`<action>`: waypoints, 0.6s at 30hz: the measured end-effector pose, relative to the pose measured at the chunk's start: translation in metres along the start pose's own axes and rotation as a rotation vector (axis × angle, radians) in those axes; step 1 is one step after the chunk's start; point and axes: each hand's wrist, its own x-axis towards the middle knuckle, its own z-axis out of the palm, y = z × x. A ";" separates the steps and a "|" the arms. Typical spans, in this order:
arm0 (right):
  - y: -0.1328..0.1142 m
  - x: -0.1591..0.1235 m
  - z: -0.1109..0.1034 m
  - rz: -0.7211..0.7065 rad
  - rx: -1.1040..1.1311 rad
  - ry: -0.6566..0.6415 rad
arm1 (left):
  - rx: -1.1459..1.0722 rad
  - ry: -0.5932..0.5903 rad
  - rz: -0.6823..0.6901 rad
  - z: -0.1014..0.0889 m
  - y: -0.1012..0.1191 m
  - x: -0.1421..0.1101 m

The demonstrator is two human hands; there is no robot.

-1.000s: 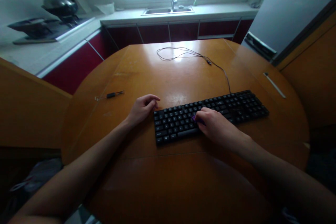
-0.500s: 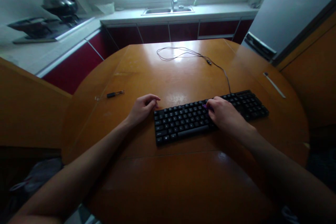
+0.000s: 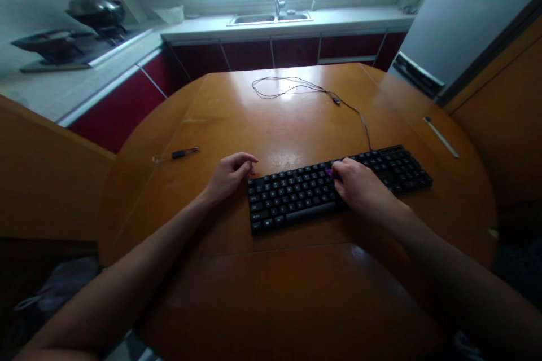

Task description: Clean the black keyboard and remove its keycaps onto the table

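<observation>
A black keyboard (image 3: 296,194) lies across the middle of the round wooden table (image 3: 262,124). My right hand (image 3: 359,187) rests on its keys near the middle, fingers closed on a small purple object (image 3: 329,172) whose tip shows at the fingertips. My left hand (image 3: 231,175) lies on the table just off the keyboard's left end, fingers curled loosely with the fingertips touching the keyboard's top left corner. The keyboard's cable (image 3: 296,88) runs from its back edge to a loose coil farther up the table.
A small black pen-like tool (image 3: 183,153) lies on the table to the left. A thin white stick (image 3: 440,136) lies at the right edge. Beyond are a counter with a sink (image 3: 271,17), a stove with pans (image 3: 76,39) and a fridge (image 3: 457,17).
My right hand moved with the purple object from the middle-left keys up and right to the upper row a second ago, then held nearly still. My left hand stayed put.
</observation>
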 end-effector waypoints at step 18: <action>0.001 -0.001 0.003 -0.012 -0.011 0.009 | 0.013 -0.003 0.013 -0.001 0.001 0.001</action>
